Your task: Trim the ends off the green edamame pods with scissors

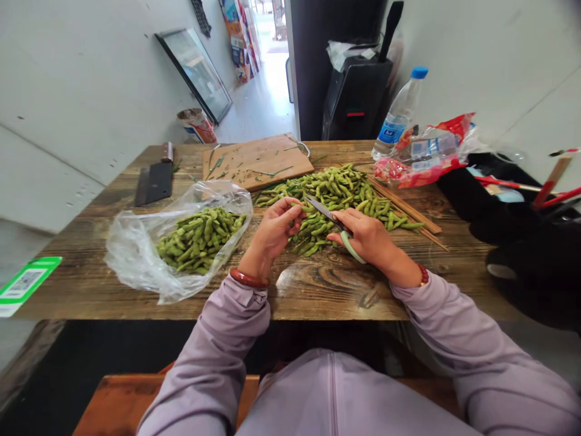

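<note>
My left hand (276, 227) pinches a green edamame pod (297, 206) between thumb and fingers. In my right hand (365, 236) is a pair of scissors (348, 245) with pale green handles, its blades pointing left toward that pod. Whether the blades touch the pod I cannot tell. Behind and beneath both hands spreads a loose pile of edamame pods (338, 181) on the wooden table (313, 290). Left of my left hand lies a clear plastic bag (136, 254), its mouth spread wide, with more edamame pods (200, 239) in it.
A cutting board (258, 160) with green scraps lies at the back, a dark cleaver (154, 183) to its left. Wooden chopsticks (408, 206) border the pile. Further right are a water bottle (397, 115), red plastic packaging (422, 163) and a black bag (535, 266).
</note>
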Tool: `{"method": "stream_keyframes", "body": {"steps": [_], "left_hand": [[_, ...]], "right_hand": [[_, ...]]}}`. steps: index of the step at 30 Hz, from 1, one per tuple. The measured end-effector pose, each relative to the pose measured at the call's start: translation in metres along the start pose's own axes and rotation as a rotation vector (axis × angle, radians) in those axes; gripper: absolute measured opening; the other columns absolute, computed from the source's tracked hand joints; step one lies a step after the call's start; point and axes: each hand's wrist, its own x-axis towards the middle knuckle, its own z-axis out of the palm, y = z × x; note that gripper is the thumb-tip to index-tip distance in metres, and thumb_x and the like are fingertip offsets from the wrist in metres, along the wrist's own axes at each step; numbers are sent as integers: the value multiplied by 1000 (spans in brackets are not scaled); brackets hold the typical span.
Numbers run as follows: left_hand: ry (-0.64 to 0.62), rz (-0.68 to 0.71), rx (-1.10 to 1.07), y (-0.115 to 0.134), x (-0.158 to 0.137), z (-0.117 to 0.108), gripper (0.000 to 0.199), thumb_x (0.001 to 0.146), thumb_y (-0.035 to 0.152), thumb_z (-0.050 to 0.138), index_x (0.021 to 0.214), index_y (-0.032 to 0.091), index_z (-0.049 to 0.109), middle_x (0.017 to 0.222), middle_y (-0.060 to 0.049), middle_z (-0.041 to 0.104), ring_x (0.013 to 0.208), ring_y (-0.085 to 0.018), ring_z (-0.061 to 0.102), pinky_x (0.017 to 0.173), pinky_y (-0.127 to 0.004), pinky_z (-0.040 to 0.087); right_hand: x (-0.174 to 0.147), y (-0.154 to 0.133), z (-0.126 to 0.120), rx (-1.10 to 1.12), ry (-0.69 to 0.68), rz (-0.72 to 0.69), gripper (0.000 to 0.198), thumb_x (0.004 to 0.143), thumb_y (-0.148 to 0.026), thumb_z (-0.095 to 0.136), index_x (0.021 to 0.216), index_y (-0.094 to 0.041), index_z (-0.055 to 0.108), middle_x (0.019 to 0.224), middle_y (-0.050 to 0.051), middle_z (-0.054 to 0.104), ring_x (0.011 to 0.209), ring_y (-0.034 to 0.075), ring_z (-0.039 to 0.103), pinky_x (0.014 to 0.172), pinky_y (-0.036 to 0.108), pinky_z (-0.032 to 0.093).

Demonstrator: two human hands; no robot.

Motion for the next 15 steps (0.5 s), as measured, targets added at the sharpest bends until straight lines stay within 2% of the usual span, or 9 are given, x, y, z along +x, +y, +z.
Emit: {"method": "stream_keyframes", "body": {"steps": [3,7,10,13,15], "left_hand": [[65,21,-59,3,3,-4,32,72,28,82,86,17,56,75,1,66,56,-7,56,48,-16,39],[149,7,-143,7,7,-11,25,80,29,73,88,19,51,82,1,67,68,-12,67,60,-24,53],[162,-3,-118,4,11,-16,23,81,31,70,84,19,50,71,5,59,59,-9,60,60,-24,52],[171,47,97,-5,17,-18,21,78,28,72,80,20,53,57,9,43,44,-7,41,48,-20,39],[180,142,402,-12,21,-17,13,76,22,72,77,18,60,57,7,48,49,-9,44,53,-22,40]], "right_hand": [[0,4,1,17,22,19,39,92,-39,67,127,-21,63,108,12,70,98,29,70,84,40,57],[0,8,1,-2,86,42,42,92,-41,66,127,-18,63,104,13,70,94,30,69,82,43,57],[-1,8,1,-6,79,40,42,92,-41,66,128,-19,63,104,13,69,95,30,69,82,43,57],[-1,6,1,-3,58,33,42,93,-41,65,129,-21,63,105,12,70,96,30,69,83,43,58],[-1,5,1,-10,55,33,41,93,-41,65,128,-20,63,105,12,70,96,31,69,82,43,58]]}}
